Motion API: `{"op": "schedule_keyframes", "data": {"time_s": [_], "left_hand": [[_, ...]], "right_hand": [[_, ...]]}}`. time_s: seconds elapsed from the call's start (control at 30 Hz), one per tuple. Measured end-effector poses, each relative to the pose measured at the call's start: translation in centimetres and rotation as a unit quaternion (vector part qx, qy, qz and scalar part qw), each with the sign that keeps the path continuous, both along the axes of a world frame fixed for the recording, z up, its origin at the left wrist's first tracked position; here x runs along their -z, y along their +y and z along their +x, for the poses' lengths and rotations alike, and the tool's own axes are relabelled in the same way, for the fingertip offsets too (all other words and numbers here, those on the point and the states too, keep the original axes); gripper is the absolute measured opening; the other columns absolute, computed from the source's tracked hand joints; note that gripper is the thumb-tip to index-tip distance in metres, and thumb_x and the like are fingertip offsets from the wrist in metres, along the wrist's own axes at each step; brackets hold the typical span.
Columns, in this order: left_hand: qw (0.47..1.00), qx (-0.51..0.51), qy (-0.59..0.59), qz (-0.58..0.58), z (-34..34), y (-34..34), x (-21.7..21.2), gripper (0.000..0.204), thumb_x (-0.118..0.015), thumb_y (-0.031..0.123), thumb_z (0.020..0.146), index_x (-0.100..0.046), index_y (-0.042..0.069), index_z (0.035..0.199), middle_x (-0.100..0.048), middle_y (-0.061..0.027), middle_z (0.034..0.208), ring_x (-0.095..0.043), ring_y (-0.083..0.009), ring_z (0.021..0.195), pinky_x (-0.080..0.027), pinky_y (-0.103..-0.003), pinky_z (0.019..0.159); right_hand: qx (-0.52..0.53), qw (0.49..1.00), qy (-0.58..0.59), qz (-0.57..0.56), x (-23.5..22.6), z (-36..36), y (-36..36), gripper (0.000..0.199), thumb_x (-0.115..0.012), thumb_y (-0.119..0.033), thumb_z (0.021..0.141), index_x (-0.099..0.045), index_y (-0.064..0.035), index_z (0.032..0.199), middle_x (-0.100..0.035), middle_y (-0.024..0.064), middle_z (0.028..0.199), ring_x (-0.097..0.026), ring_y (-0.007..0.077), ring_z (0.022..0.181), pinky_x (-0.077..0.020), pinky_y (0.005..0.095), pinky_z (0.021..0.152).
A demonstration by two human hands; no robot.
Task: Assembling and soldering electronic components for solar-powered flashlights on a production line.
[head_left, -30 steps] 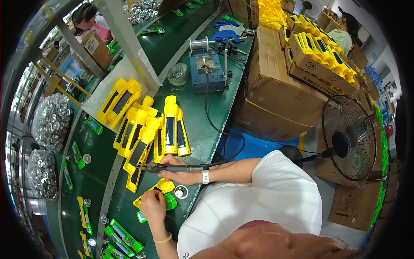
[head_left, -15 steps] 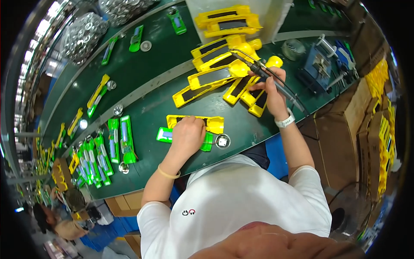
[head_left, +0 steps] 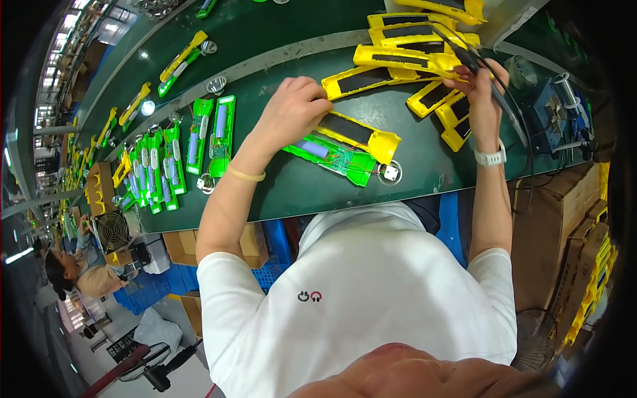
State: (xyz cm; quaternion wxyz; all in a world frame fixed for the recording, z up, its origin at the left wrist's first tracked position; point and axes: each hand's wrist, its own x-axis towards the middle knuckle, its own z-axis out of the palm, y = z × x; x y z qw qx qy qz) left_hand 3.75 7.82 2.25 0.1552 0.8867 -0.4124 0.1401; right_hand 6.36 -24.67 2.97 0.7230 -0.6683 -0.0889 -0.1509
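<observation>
My left hand (head_left: 292, 111) is closed with its fingers curled over the left end of a yellow plastic casing (head_left: 352, 129). Its fingertips are hidden, so what they grip cannot be made out. Against that casing lies a green casing (head_left: 361, 171) holding a blue cylindrical cell (head_left: 310, 147), a green circuit board and thin wires. A round reflector with a white square piece (head_left: 391, 173) sits at its right end. My right hand (head_left: 483, 86) holds a soldering iron (head_left: 468, 58) by its handle, tip pointing up-left above the piled yellow casings (head_left: 405, 60).
Several green casings with cells (head_left: 156, 169) stand in a row at the left, near loose round reflectors (head_left: 216, 84). A blue device with a wire spool (head_left: 563, 81) is at the right. Cardboard boxes (head_left: 541, 232) are beside the bench; another person (head_left: 93, 272) sits far left.
The view has shifted, and the bench appears higher and further right. My left hand has moved off the casing's middle to its left end, uncovering the cell and board. The right hand still holds the iron.
</observation>
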Motion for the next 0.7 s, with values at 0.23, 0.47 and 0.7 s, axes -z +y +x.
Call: {"op": "schedule_keyframes", "data": {"time_s": [0.23, 0.47, 0.7], "left_hand": [[0.985, 0.036, 0.149, -0.078, -5.5, 2.3, -1.1, 0.039, -0.074, 0.013, 0.067, -0.052, 0.006, 0.098, -0.057, -0.0134, 0.112, -0.051, -0.0319, 0.111, -0.037, -0.047, 0.097], [0.953, 0.036, 0.249, -0.167, -6.0, 3.4, 0.1, 0.039, -0.073, 0.005, 0.064, -0.046, 0.007, 0.092, -0.056, -0.0149, 0.106, -0.053, -0.0353, 0.097, -0.044, -0.040, 0.087], [0.946, -0.216, 0.186, -0.155, 7.6, 13.9, -3.9, 0.046, -0.074, 0.015, 0.066, -0.039, 0.006, 0.096, -0.057, -0.0144, 0.103, -0.057, -0.0302, 0.090, -0.045, -0.035, 0.082]], "right_hand": [[-0.072, 0.984, -0.026, 0.160, 5.0, -8.1, 2.9, 0.034, -0.041, -0.032, 0.097, -0.030, -0.0110, 0.121, -0.053, 0.0159, 0.106, -0.060, 0.0267, 0.094, -0.0546, 0.0461, 0.075], [-0.083, 0.988, 0.042, 0.121, 6.0, -8.3, 5.0, 0.034, -0.044, -0.027, 0.096, -0.028, -0.0074, 0.119, -0.051, 0.0207, 0.111, -0.060, 0.0284, 0.096, -0.0512, 0.0403, 0.083], [-0.116, 0.985, 0.093, 0.082, 6.4, -8.6, 4.9, 0.035, -0.042, -0.030, 0.097, -0.027, -0.0057, 0.117, -0.052, 0.0202, 0.106, -0.061, 0.0265, 0.092, -0.0533, 0.0387, 0.076]]}}
